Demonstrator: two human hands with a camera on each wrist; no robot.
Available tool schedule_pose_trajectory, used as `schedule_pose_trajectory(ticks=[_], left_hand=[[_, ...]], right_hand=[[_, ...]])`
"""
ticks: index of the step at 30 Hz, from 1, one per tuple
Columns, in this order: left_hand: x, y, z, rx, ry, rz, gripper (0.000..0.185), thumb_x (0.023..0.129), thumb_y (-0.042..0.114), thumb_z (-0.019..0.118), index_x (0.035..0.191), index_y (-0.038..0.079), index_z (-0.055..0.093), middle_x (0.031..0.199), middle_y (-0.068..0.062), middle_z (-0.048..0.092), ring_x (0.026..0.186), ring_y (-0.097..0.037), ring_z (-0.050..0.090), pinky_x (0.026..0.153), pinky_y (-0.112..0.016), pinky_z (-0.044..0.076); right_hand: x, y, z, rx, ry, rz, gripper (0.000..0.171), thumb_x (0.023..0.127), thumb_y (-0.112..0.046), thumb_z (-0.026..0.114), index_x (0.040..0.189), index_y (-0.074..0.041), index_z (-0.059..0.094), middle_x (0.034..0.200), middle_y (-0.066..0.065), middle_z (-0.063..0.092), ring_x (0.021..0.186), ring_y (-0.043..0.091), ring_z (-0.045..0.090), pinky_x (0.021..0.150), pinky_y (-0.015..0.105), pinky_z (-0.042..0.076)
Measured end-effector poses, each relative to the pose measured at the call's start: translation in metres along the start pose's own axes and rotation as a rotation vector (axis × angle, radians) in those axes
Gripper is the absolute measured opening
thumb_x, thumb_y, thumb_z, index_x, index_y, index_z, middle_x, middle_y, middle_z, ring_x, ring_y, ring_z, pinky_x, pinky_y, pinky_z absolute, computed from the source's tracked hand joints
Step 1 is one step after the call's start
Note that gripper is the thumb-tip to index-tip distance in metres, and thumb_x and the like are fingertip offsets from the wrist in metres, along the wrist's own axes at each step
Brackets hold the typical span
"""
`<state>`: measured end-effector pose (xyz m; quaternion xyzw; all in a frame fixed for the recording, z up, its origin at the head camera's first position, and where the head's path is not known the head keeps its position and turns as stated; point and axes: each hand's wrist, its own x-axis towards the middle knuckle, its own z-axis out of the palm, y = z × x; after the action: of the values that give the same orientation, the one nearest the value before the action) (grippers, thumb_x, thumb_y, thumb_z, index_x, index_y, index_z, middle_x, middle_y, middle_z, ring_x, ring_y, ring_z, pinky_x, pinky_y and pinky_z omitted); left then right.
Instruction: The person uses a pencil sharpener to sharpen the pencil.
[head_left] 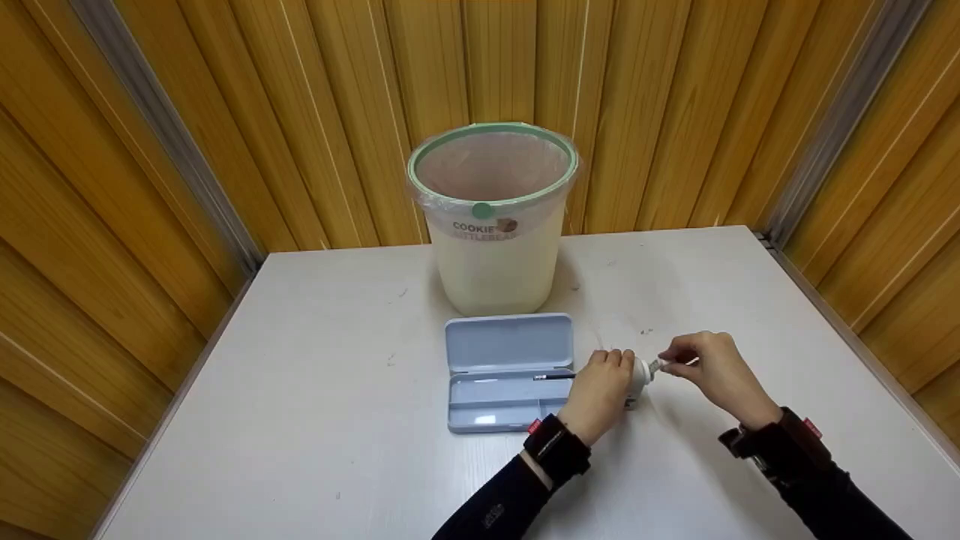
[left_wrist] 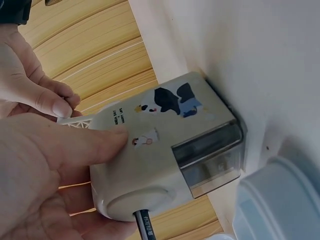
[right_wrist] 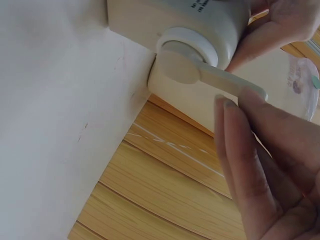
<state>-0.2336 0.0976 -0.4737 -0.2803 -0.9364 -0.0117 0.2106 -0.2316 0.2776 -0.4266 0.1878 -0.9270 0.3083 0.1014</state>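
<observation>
A cream crank pencil sharpener (left_wrist: 160, 155) with bird stickers and a clear shavings drawer (left_wrist: 212, 167) stands on the table. My left hand (head_left: 598, 390) grips its body from above, thumb on one side. A dark pencil (left_wrist: 145, 226) sticks out of the sharpener's front hole; in the head view it points left, over the open case. On the opposite side, my right hand (head_left: 712, 375) pinches the end of the crank handle (right_wrist: 225, 81) between thumb and fingers. From the head view, my left hand hides much of the sharpener.
Just left of the sharpener lies an open light-blue pencil case (head_left: 510, 341), its lid toward the back. Behind it stands a cream bin (head_left: 499, 274) with a green rim and a plastic liner. Wood-patterned panels (head_left: 337, 127) border the white table (head_left: 300, 390).
</observation>
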Motion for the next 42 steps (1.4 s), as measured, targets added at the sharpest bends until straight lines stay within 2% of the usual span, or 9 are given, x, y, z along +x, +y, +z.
schedule_pose_trajectory(ticks=[5,13,18,24,33,37,42], left_hand=[[0.001,-0.001,0.0,-0.005,0.004,-0.009,0.041,0.08,0.015,0.076,0.119,0.014,0.063,0.105,0.005,0.068,0.094,-0.01,0.062,0.079,-0.016,0.053],[0.002,-0.002,-0.002,0.004,0.007,0.004,0.038,0.082,0.013,0.074,0.118,0.014,0.064,0.106,0.005,0.069,0.093,-0.01,0.063,0.076,-0.016,0.054],[0.002,-0.003,-0.003,0.007,-0.014,0.015,0.043,0.081,0.014,0.075,0.122,0.014,0.064,0.111,0.005,0.069,0.096,-0.011,0.063,0.077,-0.016,0.054],[0.002,-0.003,-0.001,0.004,-0.015,0.025,0.041,0.084,0.011,0.07,0.124,0.013,0.064,0.113,0.004,0.069,0.098,-0.011,0.063,0.078,-0.017,0.055],[0.0,0.0,0.002,0.038,0.025,0.057,0.034,0.088,0.013,0.066,0.121,0.012,0.065,0.11,0.004,0.07,0.096,-0.011,0.064,0.079,-0.016,0.054],[0.0,-0.002,0.001,0.018,0.019,0.047,0.037,0.085,0.011,0.068,0.122,0.012,0.065,0.11,0.003,0.07,0.096,-0.011,0.065,0.078,-0.017,0.055],[0.0,-0.003,-0.001,-0.008,0.012,0.029,0.038,0.084,0.011,0.069,0.122,0.012,0.065,0.11,0.003,0.07,0.096,-0.011,0.064,0.073,-0.017,0.055]], right_hand=[[0.001,0.0,0.004,-0.026,0.063,-0.008,0.009,0.076,0.003,0.078,0.079,-0.003,0.074,0.082,0.013,0.075,0.072,0.027,0.072,0.062,0.026,0.056],[0.004,0.002,0.009,-0.041,0.106,0.0,0.008,0.076,0.006,0.076,0.08,0.0,0.074,0.083,0.015,0.076,0.074,0.03,0.072,0.064,0.032,0.059],[0.013,0.006,0.015,-0.033,0.142,-0.006,0.007,0.077,0.007,0.075,0.08,0.001,0.072,0.084,0.017,0.075,0.076,0.032,0.072,0.065,0.038,0.06],[0.026,0.022,0.028,-0.036,0.155,0.011,0.007,0.077,0.009,0.073,0.081,0.005,0.071,0.083,0.021,0.074,0.077,0.036,0.071,0.068,0.044,0.059],[0.029,0.037,0.039,-0.028,0.107,0.042,0.01,0.077,0.01,0.073,0.086,0.006,0.073,0.085,0.021,0.074,0.074,0.034,0.071,0.064,0.03,0.057],[0.031,0.038,0.043,-0.01,0.092,0.047,0.009,0.077,0.01,0.073,0.085,0.006,0.072,0.085,0.021,0.074,0.075,0.035,0.071,0.064,0.031,0.058],[0.032,0.041,0.047,0.022,0.061,0.078,0.01,0.078,0.011,0.072,0.087,0.008,0.073,0.087,0.023,0.073,0.076,0.034,0.071,0.064,0.026,0.057]])
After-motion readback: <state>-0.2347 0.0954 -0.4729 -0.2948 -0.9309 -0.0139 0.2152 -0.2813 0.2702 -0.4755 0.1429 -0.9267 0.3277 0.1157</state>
